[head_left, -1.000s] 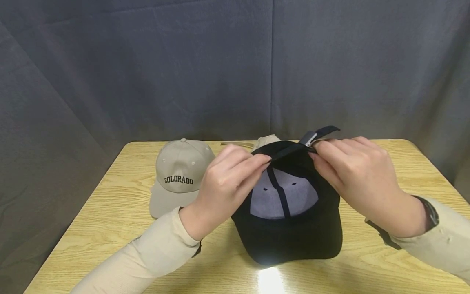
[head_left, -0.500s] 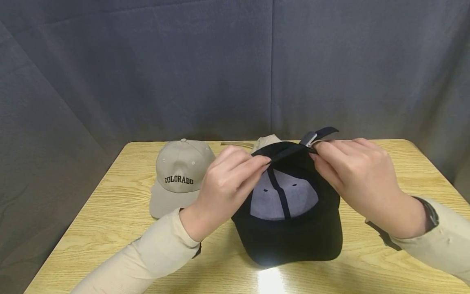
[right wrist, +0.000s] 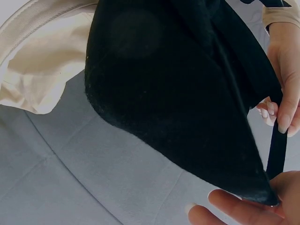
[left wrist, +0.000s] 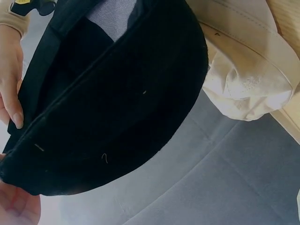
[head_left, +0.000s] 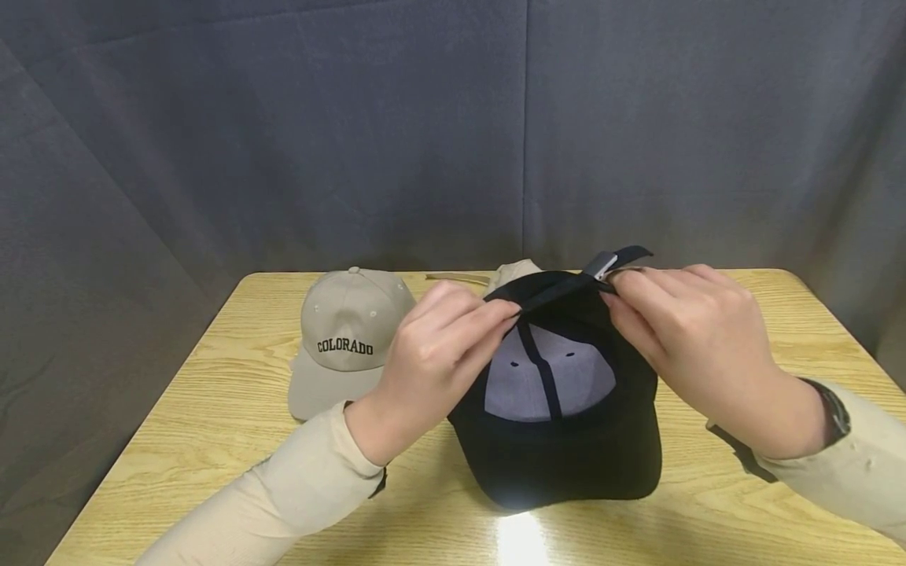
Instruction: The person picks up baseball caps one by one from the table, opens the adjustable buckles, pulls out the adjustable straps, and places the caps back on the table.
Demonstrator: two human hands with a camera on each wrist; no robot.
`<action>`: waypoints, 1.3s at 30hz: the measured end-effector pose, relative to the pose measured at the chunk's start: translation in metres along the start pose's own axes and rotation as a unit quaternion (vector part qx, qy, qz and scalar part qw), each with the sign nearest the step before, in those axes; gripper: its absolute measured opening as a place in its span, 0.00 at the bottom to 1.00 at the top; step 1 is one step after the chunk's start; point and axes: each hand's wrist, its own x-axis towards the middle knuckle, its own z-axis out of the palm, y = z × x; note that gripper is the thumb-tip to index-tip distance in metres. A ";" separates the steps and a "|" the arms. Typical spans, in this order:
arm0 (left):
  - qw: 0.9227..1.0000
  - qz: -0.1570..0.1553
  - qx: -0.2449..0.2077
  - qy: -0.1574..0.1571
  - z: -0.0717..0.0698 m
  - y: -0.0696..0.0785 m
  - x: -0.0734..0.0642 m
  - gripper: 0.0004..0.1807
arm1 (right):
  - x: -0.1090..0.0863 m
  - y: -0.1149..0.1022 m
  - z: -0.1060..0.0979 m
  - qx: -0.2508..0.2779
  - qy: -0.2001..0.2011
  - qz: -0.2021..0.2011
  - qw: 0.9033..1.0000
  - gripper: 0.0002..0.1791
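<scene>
A black baseball cap is held with its inside toward me, brim down and grey-purple lining showing. My left hand pinches the cap's black back strap at its left part. Beside the metal buckle, my right hand pinches the strap's other side. Past the buckle, the strap's loose end sticks out above the right fingers. The outer side of the black cap fills much of the left wrist view, and the black cap also dominates the right wrist view.
On the wooden table, a beige cap lettered COLORADO sits left of the hands. Another beige cap lies behind the black one, mostly hidden. A grey curtain hangs behind the table.
My right hand and the buckle have shifted very slightly to the right, and the black cap has shifted a little with them. My left hand stays nearly still.
</scene>
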 end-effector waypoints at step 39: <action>1.000 -0.006 0.002 -0.013 -0.001 0.000 -0.004 0.07 | -0.001 0.002 0.000 -0.007 0.006 0.001 1.000 0.22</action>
